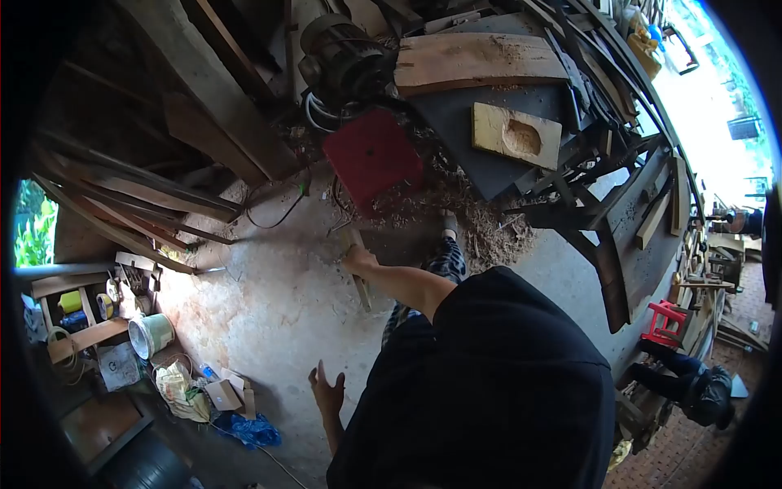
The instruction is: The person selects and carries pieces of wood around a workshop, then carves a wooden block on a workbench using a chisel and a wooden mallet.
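My right hand [360, 261] is closed around a narrow, light wooden strip [361, 292] above the concrete floor. Part of the strip is hidden behind the fingers. Lower down, my left hand [327, 391] hangs with its fingers spread and nothing in it. A red stool [376, 155] stands just beyond my right hand. On a dark work surface [464, 130] past the stool lies a pale wood block [495, 130] with a rounded hollow cut into it. A long curved board [481, 59] rests behind that block.
Wood shavings [497, 232] cover the floor near my foot. An electric motor [338, 57] stands among leaning planks. A bucket [151, 336], a sack [179, 391] and blue plastic [248, 429] are at left. At right are a metal-framed bench [631, 236], a red stool [666, 322] and another person [692, 387].
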`<action>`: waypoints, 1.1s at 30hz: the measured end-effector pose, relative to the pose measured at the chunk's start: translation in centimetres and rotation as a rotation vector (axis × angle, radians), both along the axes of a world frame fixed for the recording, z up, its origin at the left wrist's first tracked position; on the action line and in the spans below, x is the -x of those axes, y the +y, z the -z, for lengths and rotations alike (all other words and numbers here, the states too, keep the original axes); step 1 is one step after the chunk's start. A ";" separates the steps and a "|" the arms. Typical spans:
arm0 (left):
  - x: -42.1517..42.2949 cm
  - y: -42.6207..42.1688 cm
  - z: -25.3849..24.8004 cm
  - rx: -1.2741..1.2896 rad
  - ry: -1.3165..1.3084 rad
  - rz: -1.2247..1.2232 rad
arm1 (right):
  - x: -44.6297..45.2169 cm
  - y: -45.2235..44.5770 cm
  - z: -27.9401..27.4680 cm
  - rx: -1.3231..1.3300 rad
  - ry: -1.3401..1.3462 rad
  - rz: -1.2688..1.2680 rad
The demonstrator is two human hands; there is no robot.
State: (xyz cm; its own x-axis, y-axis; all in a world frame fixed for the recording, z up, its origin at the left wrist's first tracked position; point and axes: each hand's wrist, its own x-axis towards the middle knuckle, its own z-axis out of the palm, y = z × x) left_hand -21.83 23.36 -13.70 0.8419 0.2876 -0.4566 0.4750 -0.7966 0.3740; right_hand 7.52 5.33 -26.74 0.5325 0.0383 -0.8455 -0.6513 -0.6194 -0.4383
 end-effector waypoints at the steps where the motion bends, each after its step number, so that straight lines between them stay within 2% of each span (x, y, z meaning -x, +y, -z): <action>1: -0.8 -0.1 0.3 0.001 -0.003 0.008 | -0.3 0.1 -0.8 -0.034 0.059 0.016; 4: -6.5 -2.2 2.1 0.176 -0.035 0.112 | -0.4 0.2 -1.4 -0.076 0.087 0.029; 7: -12.2 -5.1 3.7 0.298 -0.011 0.088 | 0.5 0.1 -1.0 -0.084 0.026 0.027; 9: -15.3 -7.4 5.0 0.288 0.024 0.110 | 0.2 -0.7 -1.7 -0.123 0.040 0.043; 13: -17.6 -9.7 9.5 0.328 0.194 0.194 | 1.0 -0.7 -0.9 -0.011 -0.034 -0.027; 15: -17.8 -10.0 10.6 0.341 0.178 0.115 | 1.5 -0.7 -1.1 0.017 -0.161 -0.181; 16: -18.2 -9.8 11.0 0.306 0.224 0.044 | 1.4 -0.8 -1.4 0.028 -0.161 -0.181; 17: -18.3 -9.5 11.4 0.270 0.274 -0.029 | 1.6 -0.9 -1.7 -0.072 -0.133 -0.204; 18: -17.4 -8.2 14.3 0.212 0.153 -0.006 | 1.9 -1.1 -2.2 -0.173 -0.102 -0.224; 19: -16.5 -7.0 17.3 0.154 0.031 0.016 | 2.1 -1.4 -2.5 -0.160 -0.095 -0.225; 21: -17.8 -6.4 13.5 0.148 0.141 -0.109 | 2.5 -1.8 -3.0 -0.338 -0.066 -0.425; 23: -17.1 -2.9 16.4 0.182 0.188 -0.161 | 2.7 -1.9 -4.4 -0.378 -0.031 -0.471; 24: -17.7 -2.4 15.3 0.177 0.175 -0.150 | 2.7 -2.3 -5.3 -0.411 0.058 -0.488; 25: -18.4 -1.9 12.7 0.233 0.203 -0.234 | 2.8 -2.9 -6.0 -0.442 0.149 -0.504; 26: -18.7 -1.6 11.0 0.288 0.236 -0.324 | 3.3 -3.4 -5.9 -0.416 0.086 -0.472; 27: -18.6 -0.9 11.4 0.285 0.229 -0.323 | 3.6 -3.9 -2.7 -0.324 -0.122 -0.595; 28: -18.1 0.4 12.3 0.500 0.157 -0.557 | 4.2 -4.3 0.5 -0.231 -0.325 -0.718; 29: -17.0 1.7 12.9 0.710 0.081 -0.801 | 3.7 -5.5 0.6 -0.176 -0.228 -0.675; 30: -16.6 2.8 12.7 0.765 0.069 -0.898 | 2.9 -7.1 0.8 -0.125 -0.131 -0.635; 31: -15.5 3.4 12.0 0.751 0.064 -0.923 | 3.5 -8.9 5.4 -0.098 -0.310 -0.649; 33: -14.7 4.4 10.7 0.747 0.079 -1.133 | 1.6 -12.6 0.6 0.066 -0.259 -0.615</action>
